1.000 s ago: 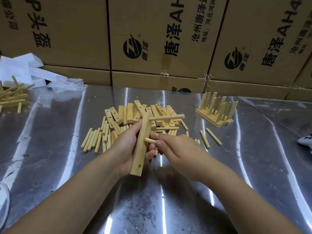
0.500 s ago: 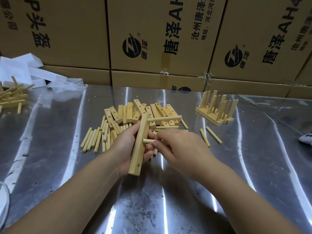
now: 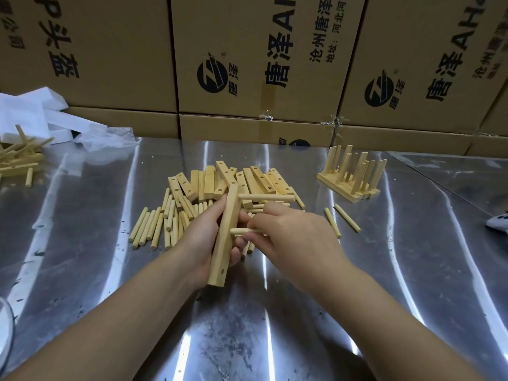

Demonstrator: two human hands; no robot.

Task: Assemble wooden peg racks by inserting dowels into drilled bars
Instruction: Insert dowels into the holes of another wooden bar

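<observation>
**Second dowel at mid hole of drilled bar**

Left hand (image 3: pixel 204 237) wraps the drilled bar (image 3: pixel 225 235), grip closed round its middle, bar held nearly upright above the tabletop (image 3: pixel 82 257). One dowel (image 3: pixel 266 198) already sits in the top hole, pointing to 3 o'clock. Right hand (image 3: pixel 291 237) pinches a second dowel (image 3: pixel 243 231) btwn thumb & fingertips, grip tight, its tip at the bar's mid hole; can't tell how far in. Bottom hole bare. Loose dowels (image 3: pixel 154 226) lie at 9 o'clock of the hands, pile of bars (image 3: pixel 233 178) at 12, finished racks (image 3: pixel 353 174) at 2, w/ cardboard boxes (image 3: pixel 247 56) behind.
</observation>
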